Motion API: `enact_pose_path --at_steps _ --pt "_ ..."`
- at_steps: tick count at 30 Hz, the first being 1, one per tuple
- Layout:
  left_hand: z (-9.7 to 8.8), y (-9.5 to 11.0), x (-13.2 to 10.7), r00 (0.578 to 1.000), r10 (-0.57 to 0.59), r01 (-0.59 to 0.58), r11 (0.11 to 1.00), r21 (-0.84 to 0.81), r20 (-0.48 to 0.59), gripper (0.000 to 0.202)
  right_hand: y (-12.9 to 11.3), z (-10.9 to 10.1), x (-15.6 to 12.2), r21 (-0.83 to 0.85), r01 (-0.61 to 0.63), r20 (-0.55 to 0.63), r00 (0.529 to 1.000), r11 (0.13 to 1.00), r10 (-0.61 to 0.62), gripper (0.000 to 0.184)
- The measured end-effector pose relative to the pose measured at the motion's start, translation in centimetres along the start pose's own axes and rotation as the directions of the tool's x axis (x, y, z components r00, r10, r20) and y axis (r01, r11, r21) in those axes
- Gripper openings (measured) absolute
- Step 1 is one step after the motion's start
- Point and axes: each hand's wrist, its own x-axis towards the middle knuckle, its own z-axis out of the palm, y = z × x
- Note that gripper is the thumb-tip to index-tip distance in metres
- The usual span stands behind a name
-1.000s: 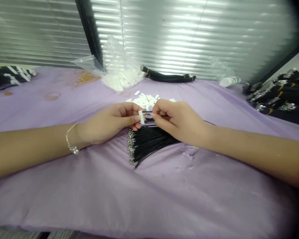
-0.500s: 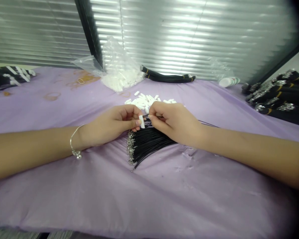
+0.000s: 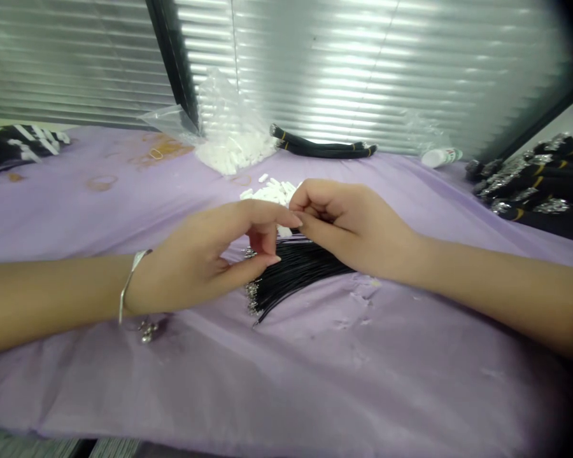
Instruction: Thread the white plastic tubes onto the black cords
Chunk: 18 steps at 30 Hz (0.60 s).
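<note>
My left hand [image 3: 212, 248] is open, thumb and forefinger apart, with the forefinger's tip close by the fingertips of my right hand. My right hand [image 3: 351, 219] is closed in a pinch on thin black cords, which its fingers mostly hide. A small white piece [image 3: 284, 231] shows between the two hands, at the cords' end. Below them a fanned bundle of black cords [image 3: 300, 264] lies on the purple cloth, its silvery metal tips [image 3: 253, 299] pointing left. Just behind my hands is a heap of small white pieces [image 3: 266, 194], partly covered.
A clear plastic bag [image 3: 233, 146] of white pieces stands at the back, near tied black cord bundles [image 3: 322, 147]. More bundles [image 3: 544, 178] are stacked at right. Cords with white pieces [image 3: 33, 143] lie far left. A white bottle [image 3: 440, 157] rests by the window blinds.
My left hand has let go of the white piece and spread its fingers, reaching a little to the right. My right hand keeps its pinch, slightly higher.
</note>
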Motion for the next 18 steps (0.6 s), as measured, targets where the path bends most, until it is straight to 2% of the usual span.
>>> enact_pose_path --at_steps 3,6,8,13,16,18 --pt "-0.2 -0.4 0.1 0.988 0.155 -0.154 0.961 0.230 0.013 0.025 0.0 0.2 0.0 0.052 -0.017 0.056 0.998 0.999 0.014 0.009" --pt "-0.3 -0.6 0.2 0.985 0.172 -0.156 0.929 0.336 -0.016 0.021 -0.2 0.2 0.0 0.086 -0.031 0.107 0.994 0.996 0.022 0.009" --pt "-0.3 -0.6 0.3 0.989 0.150 -0.140 0.940 0.311 -0.009 0.024 -0.3 0.0 0.0 0.100 -0.052 0.131 0.991 0.994 0.038 0.009" --pt "-0.5 -0.6 0.5 0.992 0.081 -0.100 0.976 0.194 0.100 0.026 -0.2 -0.4 0.1 0.124 -0.097 0.202 0.977 0.988 0.070 0.010" --pt "-0.7 -1.0 0.6 0.985 0.090 -0.117 0.976 0.186 0.146 0.019 0.0 -0.4 0.0 -0.002 -0.032 0.181 0.983 0.999 0.032 0.013" --pt "-0.7 -1.2 0.7 0.991 0.005 -0.028 0.985 0.167 0.133 0.015 -0.2 -0.4 -0.2 -0.240 0.088 0.128 0.990 0.967 -0.058 0.015"
